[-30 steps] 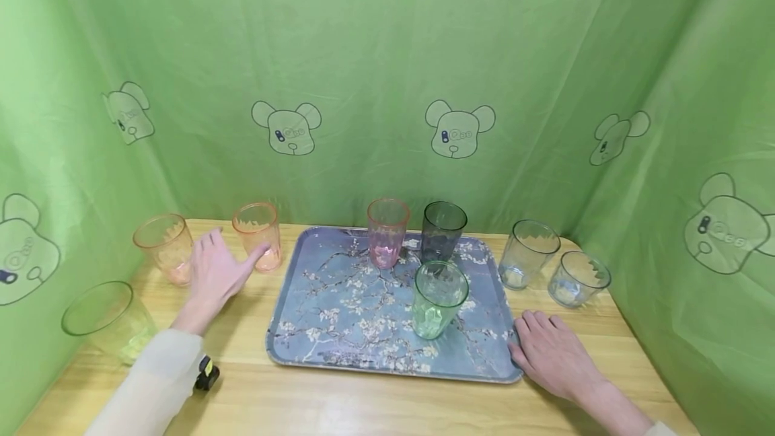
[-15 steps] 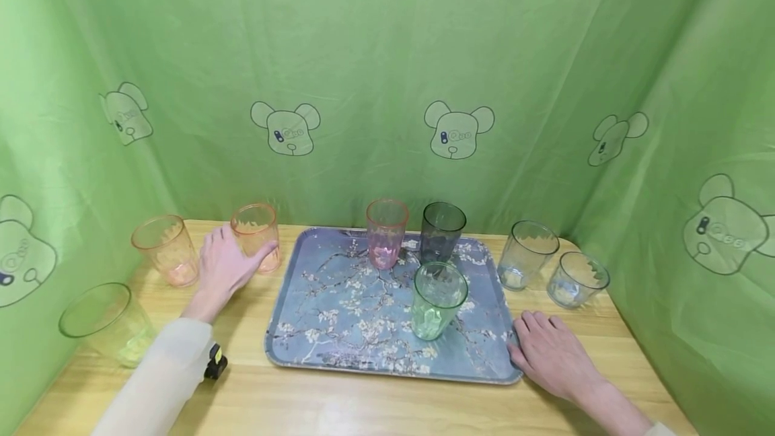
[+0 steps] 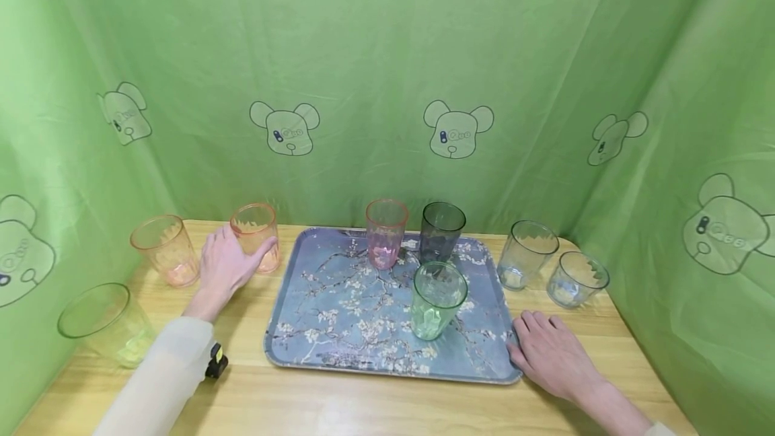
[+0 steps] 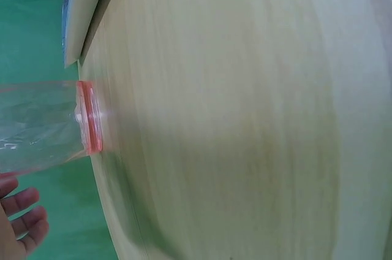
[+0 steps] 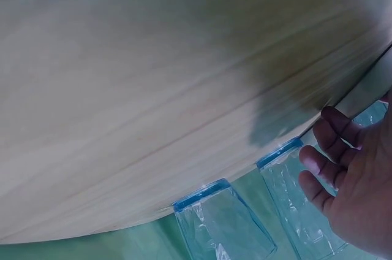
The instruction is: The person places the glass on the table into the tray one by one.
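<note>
My left hand (image 3: 229, 262) is at the clear orange cup (image 3: 270, 258) left of the tray. Its fingers lie along the cup's left side and the thumb reaches across the front, so the hand grips it. The left wrist view shows this cup (image 4: 43, 126) standing on the table with curled fingertips (image 4: 27, 220) beside it. My right hand (image 3: 552, 354) rests on the table at the right edge of the blue blossom-patterned tray (image 3: 339, 328), fingers relaxed. On the tray stand a pink cup (image 3: 386, 237), a dark grey cup (image 3: 442, 234) and a green cup (image 3: 437, 305).
Another orange cup (image 3: 169, 254) and a yellow-green cup (image 3: 112, 328) stand at the far left. Right of the tray are a tall blue-grey cup (image 3: 525, 258) and a shorter blue one (image 3: 575, 281). Green curtains (image 3: 375, 73) enclose the wooden table (image 3: 315, 402).
My left hand has moved right, from between the two orange cups onto the one nearer the tray, and then stays there. The right hand and the cups have not moved.
</note>
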Tool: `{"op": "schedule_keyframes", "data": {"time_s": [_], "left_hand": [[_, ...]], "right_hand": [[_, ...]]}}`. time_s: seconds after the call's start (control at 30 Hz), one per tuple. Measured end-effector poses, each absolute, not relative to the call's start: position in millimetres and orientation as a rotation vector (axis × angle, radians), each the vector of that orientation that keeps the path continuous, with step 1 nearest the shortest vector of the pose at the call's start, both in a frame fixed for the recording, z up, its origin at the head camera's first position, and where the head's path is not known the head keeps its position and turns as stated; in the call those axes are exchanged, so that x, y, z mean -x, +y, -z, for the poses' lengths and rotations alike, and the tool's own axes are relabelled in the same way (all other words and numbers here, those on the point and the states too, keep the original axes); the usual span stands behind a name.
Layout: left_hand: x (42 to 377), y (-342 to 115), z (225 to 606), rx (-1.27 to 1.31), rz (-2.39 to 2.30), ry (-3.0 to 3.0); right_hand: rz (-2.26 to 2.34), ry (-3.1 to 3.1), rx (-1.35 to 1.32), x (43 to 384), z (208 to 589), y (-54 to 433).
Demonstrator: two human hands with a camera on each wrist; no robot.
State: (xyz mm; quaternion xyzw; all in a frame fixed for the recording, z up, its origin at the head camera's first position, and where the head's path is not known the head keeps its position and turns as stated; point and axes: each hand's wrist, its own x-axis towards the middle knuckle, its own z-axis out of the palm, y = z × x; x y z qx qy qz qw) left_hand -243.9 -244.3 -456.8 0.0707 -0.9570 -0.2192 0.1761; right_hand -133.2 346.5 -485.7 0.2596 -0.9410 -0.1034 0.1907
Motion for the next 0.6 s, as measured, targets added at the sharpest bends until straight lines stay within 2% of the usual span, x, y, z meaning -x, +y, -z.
{"op": "schedule_keyframes", "data": {"time_s": [0.6], "left_hand": [[245.6,-248.1,453.1,-0.128,0.579,-2.759]], "right_hand": [[0.289,-2.633,-0.737,133.6,487.3,347.5]]}}
